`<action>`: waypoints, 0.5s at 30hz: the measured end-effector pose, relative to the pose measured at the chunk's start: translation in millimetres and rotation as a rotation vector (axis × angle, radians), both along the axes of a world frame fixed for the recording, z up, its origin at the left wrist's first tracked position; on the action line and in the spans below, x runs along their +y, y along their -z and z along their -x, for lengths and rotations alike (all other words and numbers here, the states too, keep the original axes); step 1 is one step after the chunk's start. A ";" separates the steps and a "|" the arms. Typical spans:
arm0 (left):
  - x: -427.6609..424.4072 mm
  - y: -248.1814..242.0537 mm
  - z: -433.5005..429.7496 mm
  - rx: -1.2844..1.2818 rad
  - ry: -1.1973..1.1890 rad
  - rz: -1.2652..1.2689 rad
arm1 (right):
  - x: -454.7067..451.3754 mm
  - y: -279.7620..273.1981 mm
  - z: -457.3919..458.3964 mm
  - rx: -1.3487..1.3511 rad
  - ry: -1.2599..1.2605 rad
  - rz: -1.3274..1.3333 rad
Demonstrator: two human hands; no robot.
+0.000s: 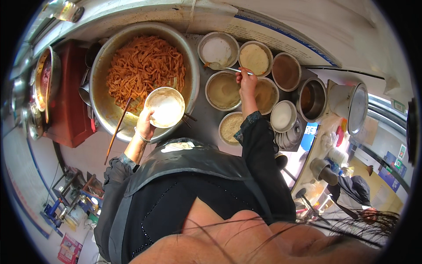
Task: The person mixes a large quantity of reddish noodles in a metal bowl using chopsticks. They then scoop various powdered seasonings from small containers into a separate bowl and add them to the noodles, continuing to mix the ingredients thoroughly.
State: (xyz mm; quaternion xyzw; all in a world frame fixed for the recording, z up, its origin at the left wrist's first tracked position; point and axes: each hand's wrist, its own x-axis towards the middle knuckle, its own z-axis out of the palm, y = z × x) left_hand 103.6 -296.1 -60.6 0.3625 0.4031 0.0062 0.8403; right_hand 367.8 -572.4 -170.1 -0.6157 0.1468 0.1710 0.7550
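Observation:
My left hand [145, 122] grips the rim of a small metal bowl [165, 107] with white powder in it, above the near edge of a large metal basin [95, 79]. Reddish, sauce-coated strips [146, 64] fill much of that basin, and long wooden chopsticks [117, 133] lean over its rim. My right hand [245, 76] holds the handle of a metal spoon [216, 65], whose bowl is at the near edge of a bowl of white granules [216, 51]. Around that hand stand a bowl of pale yellow powder [254, 59], a bowl of greenish-beige powder [224, 90] and a bowl of tan powder [264, 94].
A bowl of brown powder [286, 71], a deep metal pot [311, 100] and another bowl of white granules [282, 115] stand at the right. Nearer me is a bowl of pale grains [231, 128]. A red box [67, 99] stands left of the basin. A person [354, 191] is at the far right.

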 end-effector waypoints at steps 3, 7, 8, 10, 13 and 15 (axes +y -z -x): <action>9.1 9.9 4.8 0.028 -0.010 0.006 | -5.0 -2.7 21.2 0.066 0.007 -0.009; 15.4 20.3 2.4 0.048 0.015 0.041 | 4.4 5.1 53.1 -0.011 -0.054 0.043; 13.7 16.1 -1.8 0.059 0.022 0.035 | 11.2 7.9 61.5 -0.036 -0.046 0.041; 11.1 7.8 -7.5 0.067 0.039 0.008 | 22.1 17.4 72.3 -0.125 -0.090 0.038; 12.1 3.5 -9.5 0.062 0.091 -0.046 | 39.8 29.2 84.9 -0.335 -0.099 0.295; 13.6 2.4 -8.4 0.055 0.136 -0.072 | 48.9 33.3 89.2 -0.316 -0.063 0.282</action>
